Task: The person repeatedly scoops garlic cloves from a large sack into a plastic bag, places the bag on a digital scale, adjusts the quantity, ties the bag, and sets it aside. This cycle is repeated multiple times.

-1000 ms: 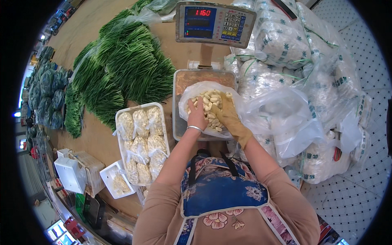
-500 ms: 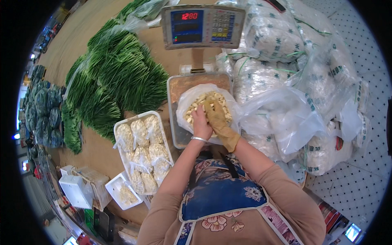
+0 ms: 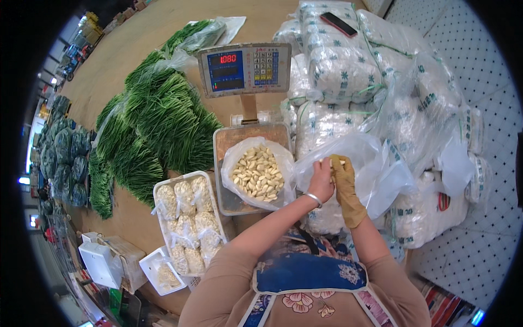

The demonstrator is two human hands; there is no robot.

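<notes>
On the scale's metal pan (image 3: pixel 222 158) lies an open clear plastic bag (image 3: pixel 234 150) of peeled garlic cloves (image 3: pixel 259 171). To its right, above another loose clear plastic bag (image 3: pixel 362 158), my two hands come together. My left hand (image 3: pixel 322 182), bare with a silver bracelet at the wrist, has its fingers curled in against the right. My right hand (image 3: pixel 347 191) wears a tan rubber glove and is closed too. A little of something pale, apparently garlic cloves, shows between the fingertips; most of it is hidden.
Behind the pan stands the scale's display (image 3: pixel 245 71). Left are a white crate (image 3: pixel 159 210) of bagged cloves, a foam box (image 3: pixel 150 264) and heaped green stalks (image 3: pixel 163 120). Full plastic sacks (image 3: pixel 340 71) are piled right, a phone (image 3: pixel 339 24) on top.
Both hands have left the garlic in the bag on the scale and moved right, over the loose bag. The display's red digits have changed. The view has shifted.
</notes>
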